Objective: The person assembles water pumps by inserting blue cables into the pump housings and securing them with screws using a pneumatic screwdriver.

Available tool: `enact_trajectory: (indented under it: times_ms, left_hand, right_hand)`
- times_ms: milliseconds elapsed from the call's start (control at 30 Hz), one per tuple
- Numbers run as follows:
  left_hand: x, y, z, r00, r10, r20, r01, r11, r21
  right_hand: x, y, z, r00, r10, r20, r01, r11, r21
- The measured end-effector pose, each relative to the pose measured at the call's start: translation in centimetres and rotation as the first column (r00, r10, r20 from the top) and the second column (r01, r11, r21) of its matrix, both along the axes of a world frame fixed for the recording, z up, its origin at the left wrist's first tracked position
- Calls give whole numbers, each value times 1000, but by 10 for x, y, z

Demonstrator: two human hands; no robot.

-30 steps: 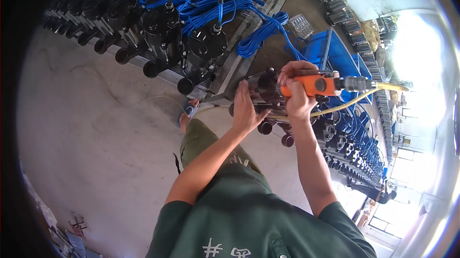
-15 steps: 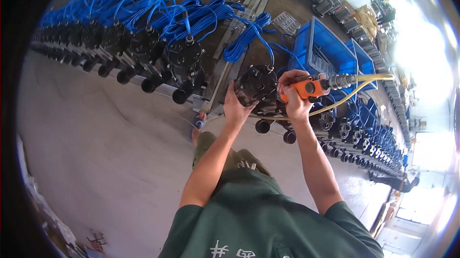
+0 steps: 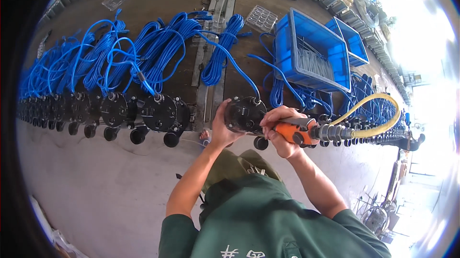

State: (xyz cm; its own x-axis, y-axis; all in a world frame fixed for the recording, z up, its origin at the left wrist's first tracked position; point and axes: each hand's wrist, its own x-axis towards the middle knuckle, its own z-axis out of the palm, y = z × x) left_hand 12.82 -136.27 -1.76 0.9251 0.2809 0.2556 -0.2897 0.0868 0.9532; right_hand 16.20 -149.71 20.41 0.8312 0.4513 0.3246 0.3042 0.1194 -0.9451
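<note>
A black pump (image 3: 245, 113) with a round top cover stands at the edge of the bench, and a blue cable (image 3: 230, 56) runs up from it into a coil. My left hand (image 3: 222, 131) is wrapped round the pump's left side. In my right hand (image 3: 283, 148) is an orange air tool (image 3: 289, 132), held level against the pump's right side. Its tip is hidden by my fingers. A yellow hose (image 3: 383, 97) loops away from the tool's metal fitting (image 3: 335, 133).
More black pumps (image 3: 160, 114) with blue cable coils (image 3: 163, 42) line the bench edge on the left. Behind my right hand stands a blue crate (image 3: 311, 78) of thin grey pieces, with a second blue crate (image 3: 357, 49) beyond. A clear plastic tray (image 3: 261, 18) lies near them.
My view has turned, so the bench edge now runs nearly level. Both hands keep their hold on the pump and the air tool; the yellow hose curves differently.
</note>
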Motion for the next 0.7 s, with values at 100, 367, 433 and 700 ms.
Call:
enact_trajectory:
  times_ms: [100, 367, 433, 700]
  left_hand:
    - [1, -6, 2, 992, 94, -82, -83, 988, 128]
    - [19, -2, 29, 961, 210, -178, -151, 943, 296]
    - [26, -2, 60, 936, 228, -270, -142, 942, 304]
    - [52, 7, 69, 922, 255, -292, -126, 910, 395]
  right_hand:
    - [11, -8, 10, 998, 7, 63, -6, 1000, -15]
    - [65, 10, 12, 989, 36, -143, -17, 991, 131]
    - [75, 19, 23, 994, -79, -74, 85, 994, 72]
    - [119, 22, 50, 973, -228, -35, 230, 952, 201]
